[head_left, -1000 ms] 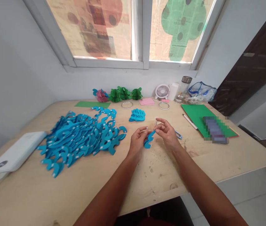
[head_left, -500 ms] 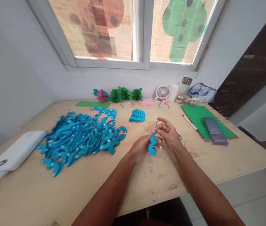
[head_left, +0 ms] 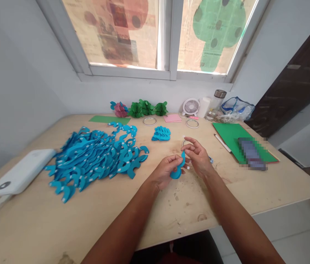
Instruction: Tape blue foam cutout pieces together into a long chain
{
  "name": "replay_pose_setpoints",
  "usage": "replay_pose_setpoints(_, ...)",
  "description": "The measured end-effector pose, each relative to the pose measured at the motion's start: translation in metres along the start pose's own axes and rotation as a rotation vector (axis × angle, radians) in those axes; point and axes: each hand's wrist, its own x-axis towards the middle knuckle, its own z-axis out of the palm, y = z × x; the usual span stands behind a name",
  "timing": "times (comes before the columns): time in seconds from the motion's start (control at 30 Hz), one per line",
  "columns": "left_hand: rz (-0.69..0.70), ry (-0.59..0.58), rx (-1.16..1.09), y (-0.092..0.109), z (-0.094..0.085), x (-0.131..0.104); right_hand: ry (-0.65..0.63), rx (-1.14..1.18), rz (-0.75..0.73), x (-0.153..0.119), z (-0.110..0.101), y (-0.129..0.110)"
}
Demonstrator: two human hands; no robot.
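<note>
My left hand (head_left: 166, 171) pinches a wavy blue paper cutout (head_left: 176, 174) above the table, thumb lying over its face. My right hand (head_left: 198, 157) has its thumb and fingertips closed at the upper end of the same cutout. Small white patches show near the fingers of the right hand; I cannot make out what they are. To the left lies a big heap of blue paper cutouts (head_left: 89, 157), many bearing small white squares. A smaller blue paper stack (head_left: 161, 134) sits beyond my hands.
A white power bank (head_left: 20, 172) with a cable lies at left. Green and pink paper flowers (head_left: 146, 107), rings (head_left: 150, 121), a small fan (head_left: 191, 107) and a bottle (head_left: 217, 104) line the back. At right are a pen (head_left: 222, 143), green sheet (head_left: 228, 132) and blurred phone (head_left: 251, 153).
The left thumb has moved up over the blue cutout, which now shows less of its wavy edge. My right hand stays almost in place. The whole view has shifted slightly.
</note>
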Motion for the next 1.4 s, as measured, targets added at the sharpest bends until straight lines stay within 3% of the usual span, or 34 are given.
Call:
replay_pose_setpoints(0.23,0.157,0.276,0.289,-0.007,-0.002,0.009,0.073,-0.109,-0.06,0.002,-0.002,0.002)
replay_pose_setpoints(0.6,0.193,0.329,0.424,-0.007,-0.001,0.009,0.064,-0.276,-0.073,0.002,0.001,0.007)
replay_pose_setpoints(0.8,0.298,0.45,0.601,-0.006,-0.009,0.012,0.131,-0.454,-0.186,0.002,-0.002,0.006)
replay_pose_setpoints(1.0,0.347,0.401,0.796,-0.01,-0.014,0.013,0.062,-0.584,-0.279,0.001,0.001,0.004)
replay_pose_setpoints(1.4,0.345,0.382,0.837,-0.009,-0.012,0.012,0.093,-0.65,-0.24,0.003,-0.002,0.011)
